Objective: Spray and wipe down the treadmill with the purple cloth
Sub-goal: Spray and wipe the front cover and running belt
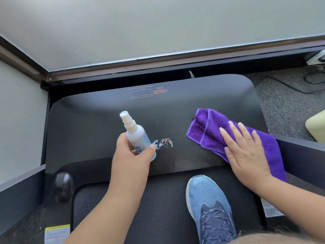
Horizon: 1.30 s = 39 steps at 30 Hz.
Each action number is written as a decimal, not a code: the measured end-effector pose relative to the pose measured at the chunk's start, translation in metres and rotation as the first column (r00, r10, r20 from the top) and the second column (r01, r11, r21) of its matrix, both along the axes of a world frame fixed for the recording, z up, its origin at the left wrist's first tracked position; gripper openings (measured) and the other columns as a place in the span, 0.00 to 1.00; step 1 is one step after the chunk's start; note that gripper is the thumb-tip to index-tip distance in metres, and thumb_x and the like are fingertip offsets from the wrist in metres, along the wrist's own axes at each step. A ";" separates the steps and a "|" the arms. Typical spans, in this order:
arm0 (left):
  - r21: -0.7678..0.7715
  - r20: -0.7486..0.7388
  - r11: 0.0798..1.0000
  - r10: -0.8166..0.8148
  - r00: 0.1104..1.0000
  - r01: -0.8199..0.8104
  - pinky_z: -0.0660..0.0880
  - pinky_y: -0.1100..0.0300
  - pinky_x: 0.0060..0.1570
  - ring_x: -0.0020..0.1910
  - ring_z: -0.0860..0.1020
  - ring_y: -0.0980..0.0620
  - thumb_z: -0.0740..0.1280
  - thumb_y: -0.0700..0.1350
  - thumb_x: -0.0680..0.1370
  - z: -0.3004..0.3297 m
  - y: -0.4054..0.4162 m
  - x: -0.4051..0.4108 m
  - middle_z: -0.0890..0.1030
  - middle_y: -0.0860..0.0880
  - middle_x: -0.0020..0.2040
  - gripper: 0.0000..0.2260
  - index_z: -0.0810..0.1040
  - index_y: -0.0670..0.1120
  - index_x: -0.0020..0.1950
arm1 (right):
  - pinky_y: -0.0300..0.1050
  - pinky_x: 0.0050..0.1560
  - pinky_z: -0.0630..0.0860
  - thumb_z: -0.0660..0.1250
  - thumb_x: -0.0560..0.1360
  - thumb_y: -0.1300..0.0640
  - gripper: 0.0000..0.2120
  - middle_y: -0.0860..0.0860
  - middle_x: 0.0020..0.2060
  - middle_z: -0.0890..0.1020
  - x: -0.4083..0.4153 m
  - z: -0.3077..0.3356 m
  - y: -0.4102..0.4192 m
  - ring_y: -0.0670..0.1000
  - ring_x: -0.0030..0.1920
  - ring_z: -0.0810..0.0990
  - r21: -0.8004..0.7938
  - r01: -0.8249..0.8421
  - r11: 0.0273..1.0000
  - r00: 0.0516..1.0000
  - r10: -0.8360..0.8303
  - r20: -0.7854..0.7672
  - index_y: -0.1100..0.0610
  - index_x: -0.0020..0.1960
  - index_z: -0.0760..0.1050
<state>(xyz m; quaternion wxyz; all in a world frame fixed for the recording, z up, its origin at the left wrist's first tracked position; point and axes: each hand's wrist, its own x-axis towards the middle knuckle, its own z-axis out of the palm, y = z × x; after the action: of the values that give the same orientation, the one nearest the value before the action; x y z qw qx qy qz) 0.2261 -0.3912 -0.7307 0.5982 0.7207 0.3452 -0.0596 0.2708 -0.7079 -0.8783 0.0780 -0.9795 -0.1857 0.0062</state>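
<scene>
The treadmill's black front cover point(91, 124) fills the middle of the head view, with a logo near its centre. My left hand point(131, 155) grips a small white spray bottle point(136, 133), tilted with its nozzle pointing up and away over the cover. A folded purple cloth point(211, 127) lies on the right side of the cover. My right hand point(244, 150) presses flat on the cloth with straight fingers. The dark running belt point(158, 208) lies below the cover.
My blue shoe point(209, 208) stands on the belt. A black knob point(64, 186) sits at the cover's lower left. Dark side rails point(21, 191) flank the treadmill. A wall and window frame point(158, 62) lie ahead. Cables point(290, 85) run over grey carpet at right.
</scene>
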 end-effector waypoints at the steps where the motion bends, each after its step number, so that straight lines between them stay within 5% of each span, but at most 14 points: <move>1: 0.004 -0.004 1.000 0.006 1.000 -0.006 0.70 0.68 0.43 0.46 0.79 0.67 0.73 0.43 0.77 0.000 0.002 -0.001 0.82 0.59 0.50 0.14 0.75 0.59 0.56 | 0.68 0.77 0.58 0.54 0.84 0.50 0.28 0.54 0.82 0.63 -0.005 0.001 0.009 0.62 0.81 0.62 -0.013 -0.043 0.999 0.999 0.043 0.003 0.47 0.84 0.57; 10: 0.055 0.042 0.997 0.056 0.998 -0.058 0.73 0.63 0.45 0.47 0.80 0.60 0.73 0.42 0.76 -0.001 0.010 -0.001 0.81 0.61 0.48 0.15 0.74 0.60 0.55 | 0.68 0.79 0.55 0.58 0.86 0.45 0.27 0.48 0.84 0.58 -0.013 0.005 0.127 0.60 0.83 0.57 -0.017 -0.495 0.869 0.869 0.495 -0.008 0.39 0.83 0.56; 16: 0.075 0.055 0.996 0.050 0.997 -0.054 0.73 0.63 0.45 0.46 0.79 0.64 0.73 0.42 0.76 -0.002 0.008 0.005 0.80 0.64 0.47 0.16 0.74 0.61 0.56 | 0.71 0.79 0.50 0.56 0.83 0.34 0.30 0.52 0.85 0.55 0.016 0.006 0.178 0.61 0.84 0.52 0.020 -0.586 0.810 0.807 0.586 -0.079 0.41 0.82 0.58; 28: 0.088 0.039 0.996 0.015 0.999 -0.018 0.70 0.66 0.46 0.47 0.78 0.66 0.73 0.45 0.77 0.002 0.013 0.011 0.81 0.60 0.50 0.15 0.74 0.61 0.57 | 0.66 0.81 0.49 0.47 0.80 0.30 0.34 0.53 0.85 0.55 0.150 0.021 0.089 0.59 0.84 0.53 -0.068 -0.104 0.992 0.989 0.095 -0.117 0.37 0.84 0.49; 39: 0.058 0.021 0.998 0.000 1.000 -0.001 0.70 0.64 0.46 0.47 0.79 0.68 0.73 0.45 0.78 -0.002 0.015 -0.001 0.81 0.59 0.51 0.13 0.74 0.59 0.57 | 0.70 0.80 0.49 0.51 0.80 0.32 0.35 0.52 0.85 0.52 0.079 0.012 -0.018 0.56 0.84 0.50 0.047 0.240 0.970 0.960 -0.230 -0.158 0.40 0.85 0.51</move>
<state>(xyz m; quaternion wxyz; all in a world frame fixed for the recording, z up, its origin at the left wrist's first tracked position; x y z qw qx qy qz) 0.2251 -0.3760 -0.7329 0.5807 0.7382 0.3407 -0.0419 0.3499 -0.7261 -0.8660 0.1243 -0.9882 -0.0616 0.0651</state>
